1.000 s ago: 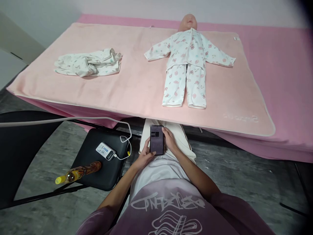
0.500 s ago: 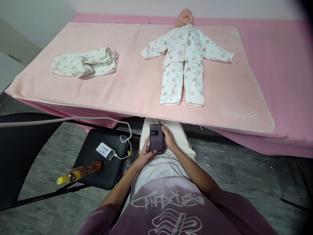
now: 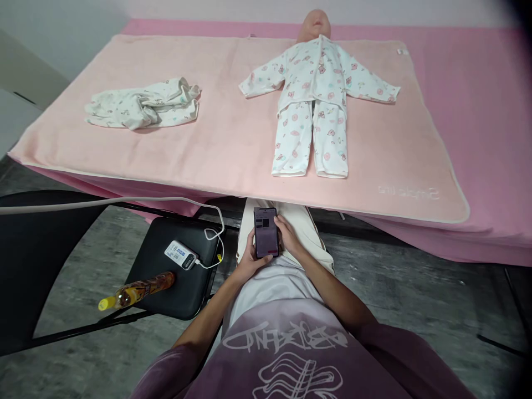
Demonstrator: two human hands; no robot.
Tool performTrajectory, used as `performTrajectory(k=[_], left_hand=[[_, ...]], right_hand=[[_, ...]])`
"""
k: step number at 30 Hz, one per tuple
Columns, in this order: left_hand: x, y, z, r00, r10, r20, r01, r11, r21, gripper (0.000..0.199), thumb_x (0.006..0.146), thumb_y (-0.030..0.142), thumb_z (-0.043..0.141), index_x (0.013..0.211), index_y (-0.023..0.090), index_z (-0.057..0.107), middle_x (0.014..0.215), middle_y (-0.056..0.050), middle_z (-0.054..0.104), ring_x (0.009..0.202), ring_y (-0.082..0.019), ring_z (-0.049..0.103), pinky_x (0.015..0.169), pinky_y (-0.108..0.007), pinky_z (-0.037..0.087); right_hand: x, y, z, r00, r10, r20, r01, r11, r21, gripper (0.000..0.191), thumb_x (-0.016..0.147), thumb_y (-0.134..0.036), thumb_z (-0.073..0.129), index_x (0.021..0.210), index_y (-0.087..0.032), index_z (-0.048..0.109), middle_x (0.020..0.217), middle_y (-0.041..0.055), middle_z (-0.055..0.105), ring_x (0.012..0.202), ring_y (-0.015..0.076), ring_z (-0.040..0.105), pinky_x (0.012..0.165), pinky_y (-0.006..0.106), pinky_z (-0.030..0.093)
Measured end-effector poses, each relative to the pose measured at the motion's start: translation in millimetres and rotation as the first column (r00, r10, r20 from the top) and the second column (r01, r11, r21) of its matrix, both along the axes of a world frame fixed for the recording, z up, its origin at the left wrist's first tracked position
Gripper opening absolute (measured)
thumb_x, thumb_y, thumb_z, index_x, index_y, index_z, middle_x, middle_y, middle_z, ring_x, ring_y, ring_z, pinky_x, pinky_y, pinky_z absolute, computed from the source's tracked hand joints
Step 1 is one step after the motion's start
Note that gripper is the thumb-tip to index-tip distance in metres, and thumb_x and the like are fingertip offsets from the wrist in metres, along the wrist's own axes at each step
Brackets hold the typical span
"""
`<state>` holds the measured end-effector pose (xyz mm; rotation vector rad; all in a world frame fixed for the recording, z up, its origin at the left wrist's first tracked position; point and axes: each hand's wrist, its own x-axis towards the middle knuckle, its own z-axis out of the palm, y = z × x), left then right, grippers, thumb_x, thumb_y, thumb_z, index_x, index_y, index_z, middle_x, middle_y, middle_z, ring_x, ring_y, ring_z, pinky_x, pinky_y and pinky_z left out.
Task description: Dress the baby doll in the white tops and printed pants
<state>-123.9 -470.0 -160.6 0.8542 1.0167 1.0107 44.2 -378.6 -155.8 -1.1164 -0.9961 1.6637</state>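
Note:
A dark smartphone (image 3: 266, 234) is held low over my lap, its screen lit. My left hand (image 3: 250, 259) grips its left side, with the thumb lying across the lower edge of the screen. Fingers of my right hand (image 3: 287, 235) close around the phone's right edge. Beyond, on the table, lies a doll (image 3: 315, 26) dressed in a white patterned baby top (image 3: 318, 72) and matching trousers (image 3: 330, 138), arms spread. To its left rests a bunched white patterned baby garment (image 3: 143, 105).
A pale pink blanket (image 3: 224, 149) covers much of the pink-draped table (image 3: 490, 111). At my left, a black folding chair (image 3: 166, 299) carries a power bank (image 3: 181, 255) with a white cable (image 3: 170, 198) and an upright bottle with a yellow cap (image 3: 137, 292).
My left thumb has shifted slightly right along the bottom of the phone screen. The camera view has moved a little; the doll and clothes lie as before.

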Motion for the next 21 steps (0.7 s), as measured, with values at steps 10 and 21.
performTrajectory(k=[10, 21], left_hand=[[-1.0, 1.6, 7.3, 0.989, -0.026, 0.143, 0.034, 0.998, -0.057, 0.124, 0.091, 0.040, 0.091, 0.180, 0.039, 0.005, 0.158, -0.017, 0.063, 0.138, -0.032, 0.069, 0.122, -0.049, 0.051], [-3.6, 3.2, 10.3, 0.996, -0.040, 0.081, 0.043, 0.998, -0.039, 0.132, 0.082, 0.034, 0.098, 0.178, 0.039, 0.008, 0.160, -0.015, 0.061, 0.142, -0.031, 0.066, 0.121, -0.047, 0.053]], right_hand=[[1.8, -0.4, -1.4, 0.999, 0.006, -0.049, -0.008, 0.999, -0.042, 0.045, 0.096, -0.067, 0.068, 0.102, -0.023, 0.073, 0.104, 0.0069, 0.078, 0.113, 0.0295, 0.069, 0.091, 0.035, 0.056], [10.0, -7.6, -11.2, 0.963, 0.243, -0.120, -0.241, 0.970, 0.031, 0.071, 0.081, -0.042, 0.092, 0.143, -0.027, 0.062, 0.136, 0.0059, 0.073, 0.127, 0.0282, 0.068, 0.112, 0.041, 0.055]])
